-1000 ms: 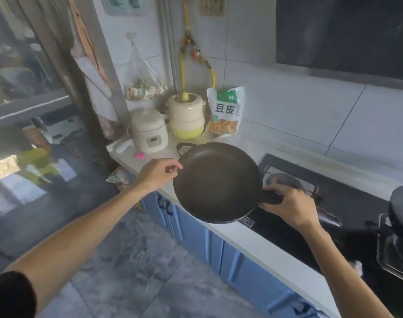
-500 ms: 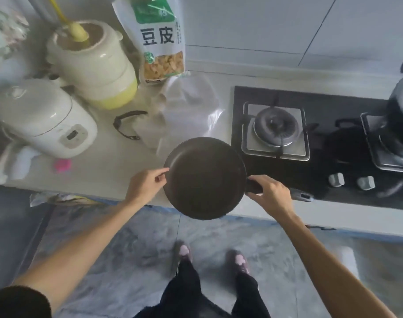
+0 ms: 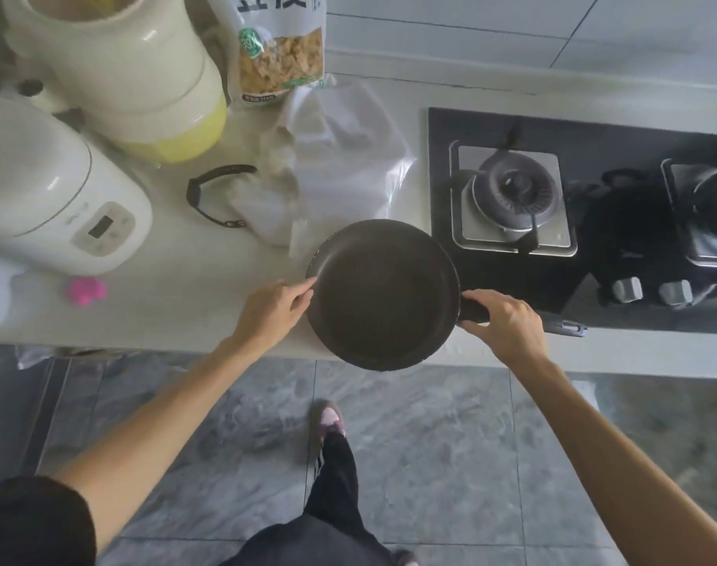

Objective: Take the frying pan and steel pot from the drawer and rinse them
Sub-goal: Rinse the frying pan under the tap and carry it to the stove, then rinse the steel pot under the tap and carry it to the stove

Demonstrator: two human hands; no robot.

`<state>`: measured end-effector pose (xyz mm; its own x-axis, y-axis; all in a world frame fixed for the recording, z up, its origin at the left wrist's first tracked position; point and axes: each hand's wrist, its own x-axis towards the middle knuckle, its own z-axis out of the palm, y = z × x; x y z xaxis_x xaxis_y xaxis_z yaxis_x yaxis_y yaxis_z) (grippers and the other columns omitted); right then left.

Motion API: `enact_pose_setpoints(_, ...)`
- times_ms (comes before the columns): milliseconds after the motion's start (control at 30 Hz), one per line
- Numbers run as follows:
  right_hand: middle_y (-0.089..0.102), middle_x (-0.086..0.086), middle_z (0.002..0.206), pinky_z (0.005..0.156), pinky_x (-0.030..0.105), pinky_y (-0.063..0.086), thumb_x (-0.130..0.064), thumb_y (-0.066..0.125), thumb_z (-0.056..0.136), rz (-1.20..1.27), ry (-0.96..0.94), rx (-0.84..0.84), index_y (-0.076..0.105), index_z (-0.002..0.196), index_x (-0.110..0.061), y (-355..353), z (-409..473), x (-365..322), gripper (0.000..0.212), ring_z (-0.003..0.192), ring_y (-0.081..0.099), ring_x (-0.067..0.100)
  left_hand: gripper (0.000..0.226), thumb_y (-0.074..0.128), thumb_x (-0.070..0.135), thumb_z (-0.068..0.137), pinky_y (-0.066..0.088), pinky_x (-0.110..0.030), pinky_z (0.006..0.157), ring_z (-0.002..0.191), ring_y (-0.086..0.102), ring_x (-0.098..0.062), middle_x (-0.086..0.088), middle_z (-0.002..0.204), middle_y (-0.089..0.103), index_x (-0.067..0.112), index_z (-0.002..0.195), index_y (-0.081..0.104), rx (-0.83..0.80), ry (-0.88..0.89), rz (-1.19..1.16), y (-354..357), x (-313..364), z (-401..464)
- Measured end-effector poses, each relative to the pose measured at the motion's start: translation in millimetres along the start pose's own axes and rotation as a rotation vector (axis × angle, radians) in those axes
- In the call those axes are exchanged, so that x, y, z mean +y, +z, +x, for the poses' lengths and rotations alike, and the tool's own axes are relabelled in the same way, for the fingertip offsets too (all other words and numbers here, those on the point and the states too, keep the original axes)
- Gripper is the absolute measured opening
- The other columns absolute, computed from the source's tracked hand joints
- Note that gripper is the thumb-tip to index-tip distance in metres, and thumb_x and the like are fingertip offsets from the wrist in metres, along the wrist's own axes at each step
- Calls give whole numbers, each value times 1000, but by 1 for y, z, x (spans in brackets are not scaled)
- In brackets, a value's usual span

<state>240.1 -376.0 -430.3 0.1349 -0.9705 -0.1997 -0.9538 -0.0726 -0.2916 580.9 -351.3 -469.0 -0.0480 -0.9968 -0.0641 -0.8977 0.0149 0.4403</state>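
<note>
The frying pan (image 3: pixel 383 294) is dark and round, held level over the near edge of the countertop (image 3: pixel 177 304), its near rim jutting out past the edge above the grey floor tiles (image 3: pixel 430 435). Compared with half a second ago, the pan sits a little farther in over the counter and closer to the gas hob (image 3: pixel 507 198); a second ago the view looked along the kitchen, whereas now it looks almost straight down.

The pan lies between the two hands. The right hand (image 3: pixel 507 324) is on the right, fingers curled round the black handle where it meets the pan; the handle's far end pokes out to the right of the hand. The left hand (image 3: pixel 273 314) is on the left, pinching the pan's left rim between thumb and fingertips.

Just beyond the pan, on the counter, lies a crumpled clear plastic bag (image 3: pixel 344 157), with a black strap-like loop (image 3: pixel 209 198) to its left. Farther left stands a white rice cooker (image 3: pixel 50 198), and behind it a cream and yellow pot-shaped appliance (image 3: pixel 132 75). A printed food packet (image 3: pixel 279 47) leans at the far wall. A small pink item (image 3: pixel 85 291) lies near the rice cooker. To the right, the hob's left burner (image 3: pixel 511 189) is bare, and two grey knobs (image 3: pixel 650 291) sit near its front edge. Below, the person's dark trousers (image 3: pixel 332 484) and one foot show above the floor.
</note>
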Motion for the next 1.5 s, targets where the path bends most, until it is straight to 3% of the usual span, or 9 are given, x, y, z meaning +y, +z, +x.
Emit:
enact_pose_setpoints(167,58,3,132,101,41,40,-36,71,80,-109,25,-88,48,133,-18,5,-2,-6,61,119,54,28,36,42,29,100,39,-30,56,59,52,-23,-12,76,65,23,133,55,-71,-67,17,2,7,-5)
enact_pose_setpoints(267,27,9,154,115,40,19,-38,70,80,-162,0,-156,21,147,-10,1,-15,-13,87,141,28,27,43,38,27,100,42,-36,88,117,54,-27,-6,137,53,22,143,39,-229,-182,-15,-13,24,-12)
enact_pose_setpoints(333,24,10,155,115,39,19,-37,67,83,-117,-29,-104,17,147,-8,-8,-37,-19,87,141,26,26,46,39,28,100,36,-41,101,132,41,-27,-4,149,39,22,145,33,-223,-238,-21,-31,42,-29)
enact_pose_setpoints(567,40,5,147,111,40,27,-42,59,86,-46,-127,144,31,144,-16,-75,-182,-27,70,132,41,25,46,29,39,101,34,-40,103,132,42,-26,-4,148,40,19,141,38,-65,-230,40,-101,120,-154)
enact_pose_setpoints(700,61,1,128,101,37,40,-40,54,89,-47,-197,352,53,129,-20,-163,-267,-42,44,114,58,23,47,20,43,100,44,-36,82,96,60,-26,-4,106,62,19,122,53,147,-148,36,-178,202,-226)
enact_pose_setpoints(900,62,-3,128,97,34,44,-38,47,93,-87,-256,612,49,133,-24,-299,-375,-73,42,115,58,21,38,32,35,97,45,-34,85,107,60,-26,-2,123,63,19,115,61,540,-60,201,-301,303,-316)
enact_pose_setpoints(1033,64,1,123,94,34,47,-35,48,93,-170,-174,779,51,129,-17,-359,-424,-79,41,109,62,22,37,31,30,96,36,-29,64,74,54,-21,-2,89,61,11,99,63,775,-80,382,-363,336,-363)
enact_pose_setpoints(1233,62,-1,124,93,33,45,-25,47,94,-181,-106,987,42,136,-18,-399,-465,-99,42,109,60,20,44,26,35,96,40,-36,80,83,51,-23,-12,105,62,7,100,60,872,-128,295,-406,358,-395)
enact_pose_setpoints(1500,58,1,116,99,37,36,-33,53,86,-172,71,1040,47,117,-13,-393,-470,-117,37,109,56,23,46,32,38,94,33,-42,103,119,48,-29,-15,130,52,5,119,53,872,-131,277,-419,341,-393)
